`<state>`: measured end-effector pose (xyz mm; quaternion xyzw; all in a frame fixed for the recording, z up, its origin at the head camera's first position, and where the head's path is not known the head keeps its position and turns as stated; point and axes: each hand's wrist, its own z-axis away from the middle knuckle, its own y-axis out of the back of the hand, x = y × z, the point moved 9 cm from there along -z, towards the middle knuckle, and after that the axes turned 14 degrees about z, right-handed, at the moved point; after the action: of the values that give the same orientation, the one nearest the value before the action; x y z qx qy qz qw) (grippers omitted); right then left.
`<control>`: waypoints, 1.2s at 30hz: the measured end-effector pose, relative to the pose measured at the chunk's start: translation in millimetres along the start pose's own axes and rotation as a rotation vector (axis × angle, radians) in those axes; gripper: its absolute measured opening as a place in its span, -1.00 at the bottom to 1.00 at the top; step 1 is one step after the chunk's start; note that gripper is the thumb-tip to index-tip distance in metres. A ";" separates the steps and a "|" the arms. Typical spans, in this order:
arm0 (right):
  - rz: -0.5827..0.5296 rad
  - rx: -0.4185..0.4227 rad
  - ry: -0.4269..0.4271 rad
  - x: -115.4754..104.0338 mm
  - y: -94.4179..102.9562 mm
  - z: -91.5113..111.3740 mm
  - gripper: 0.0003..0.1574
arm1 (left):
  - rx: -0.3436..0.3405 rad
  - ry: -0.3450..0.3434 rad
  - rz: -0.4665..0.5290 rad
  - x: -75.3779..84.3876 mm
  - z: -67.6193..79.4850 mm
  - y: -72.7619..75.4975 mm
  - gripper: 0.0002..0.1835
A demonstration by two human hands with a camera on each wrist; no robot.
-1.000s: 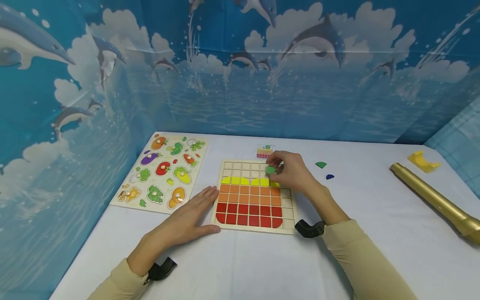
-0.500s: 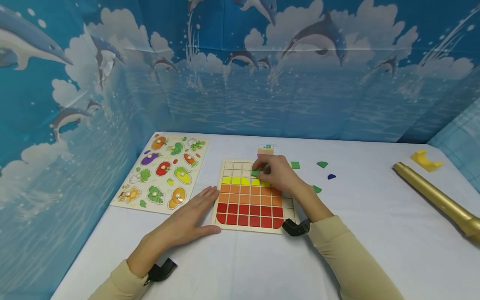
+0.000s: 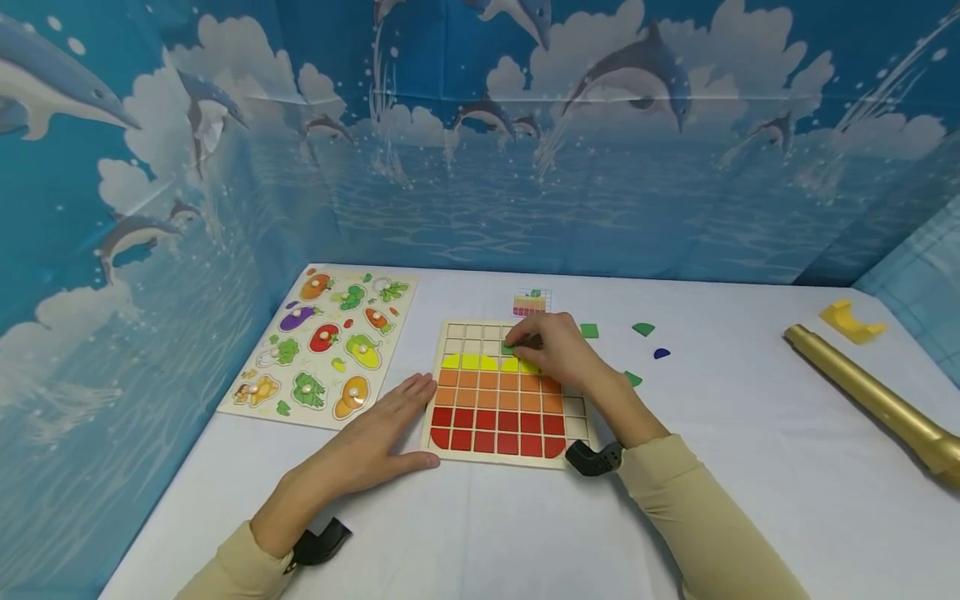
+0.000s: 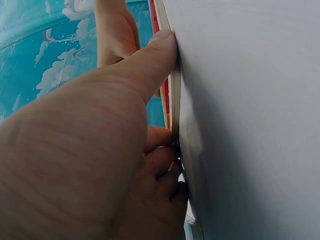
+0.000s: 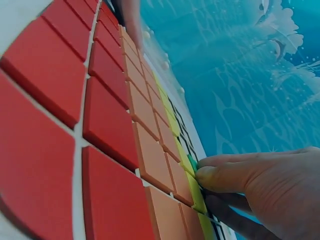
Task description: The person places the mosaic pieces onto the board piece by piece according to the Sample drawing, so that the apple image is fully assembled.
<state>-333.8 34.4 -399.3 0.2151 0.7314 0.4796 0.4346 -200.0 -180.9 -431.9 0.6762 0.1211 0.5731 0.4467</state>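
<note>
My right hand (image 3: 558,346) pinches a small green tile (image 3: 508,348) at the grid board (image 3: 510,460), just beyond the yellow row. In the right wrist view the thumb and fingers cover most of that green tile (image 5: 192,162). Red tiles (image 3: 486,431) fill the board's near rows, then orange tiles (image 3: 498,389), then yellow tiles (image 3: 471,362). My left hand (image 3: 375,433) lies flat with straight fingers on the cloth, fingertips and thumb touching the board's left edge. The left wrist view shows the left thumb (image 4: 160,47) against the board's side.
A vegetable knob puzzle (image 3: 322,342) lies at the left. Behind the board is a small pattern card (image 3: 531,302). To the right are a green square tile (image 3: 589,331), other green pieces (image 3: 643,329), a blue piece (image 3: 662,353), a gold tube (image 3: 862,400) and a yellow holder (image 3: 851,321).
My right hand has moved left over the board with the green tile, then stayed near the yellow row. Moving it uncovered a green square and another green piece. The left hand stays put.
</note>
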 end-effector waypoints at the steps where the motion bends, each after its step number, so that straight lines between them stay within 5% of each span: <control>1: 0.006 -0.002 0.000 -0.1 0.5 0.3 -0.82 | 0.001 -0.001 -0.001 0.1 0.0 0.2 0.09; 9: -0.005 0.019 -0.044 15.3 14.8 10.5 -0.83 | -0.004 0.009 0.002 -0.5 -0.1 -0.2 0.10; 29: 0.102 0.086 -0.247 94.8 65.8 52.0 -0.69 | -0.003 0.001 0.007 1.0 0.8 0.1 0.09; 36: 0.094 0.052 -0.236 104.1 58.8 49.8 -0.54 | -0.008 0.017 0.018 0.5 0.3 -0.6 0.10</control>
<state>-353.1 162.5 -399.8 0.3151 0.6764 0.4517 0.4890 -199.3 -180.4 -432.0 0.6707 0.1167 0.5832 0.4431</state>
